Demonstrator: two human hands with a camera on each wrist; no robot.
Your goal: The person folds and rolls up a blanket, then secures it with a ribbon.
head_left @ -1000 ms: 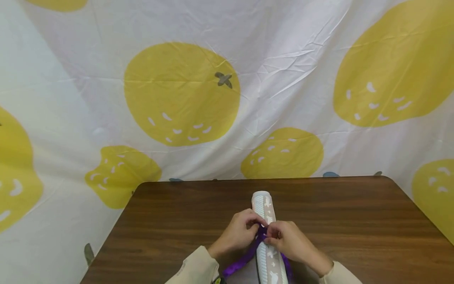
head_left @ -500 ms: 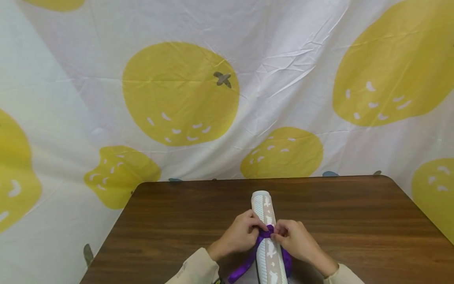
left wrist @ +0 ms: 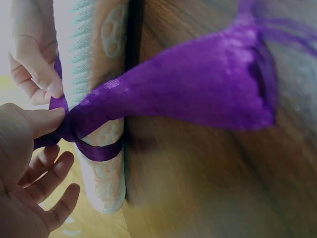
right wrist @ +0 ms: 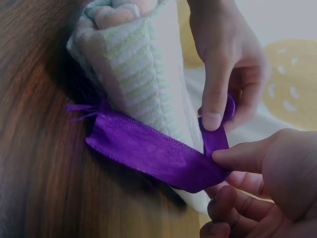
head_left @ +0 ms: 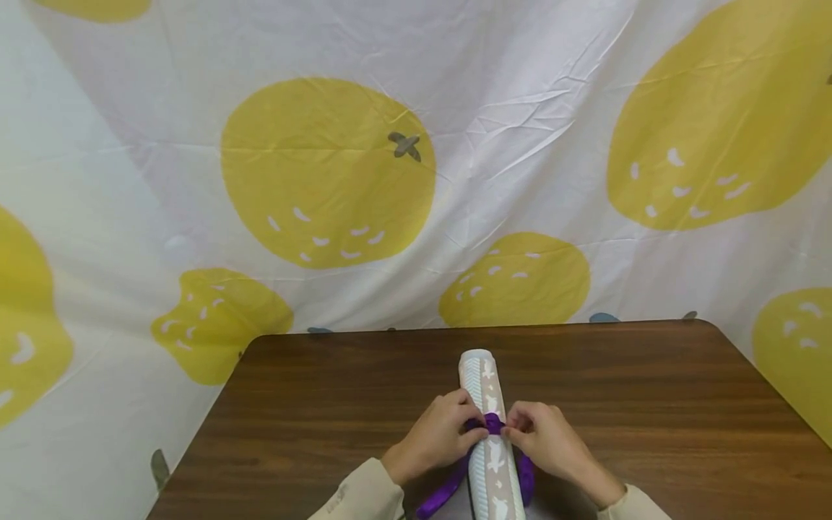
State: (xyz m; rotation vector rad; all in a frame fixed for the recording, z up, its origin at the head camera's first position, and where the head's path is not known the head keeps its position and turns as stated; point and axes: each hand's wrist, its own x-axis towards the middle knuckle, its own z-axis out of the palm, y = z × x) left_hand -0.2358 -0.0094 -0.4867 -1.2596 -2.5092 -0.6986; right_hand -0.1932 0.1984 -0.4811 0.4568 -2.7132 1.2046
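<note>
A rolled towel (head_left: 497, 473), pale with stripes and white animal figures, lies lengthwise on the table. Round its middle runs a purple ribbon (head_left: 494, 424), crossed or knotted on top. My left hand (head_left: 438, 433) pinches the ribbon between thumb and finger from the left. From the right, my right hand (head_left: 546, 440) pinches another part of it, also seen in the right wrist view, where the thumb presses the ribbon (right wrist: 158, 153). One loose ribbon tail hangs to each side, with frayed threads at the ends. The fingers partly hide the knot.
The dark wood-grain table (head_left: 325, 390) extends on both sides of the towel. Behind it hangs a white cloth (head_left: 364, 43) printed with yellow fruits, reaching down past the table's back edge.
Both hands have drawn slightly apart, and the purple ribbon now lies flatter and tighter across the towel's top. The towel has stayed in place.
</note>
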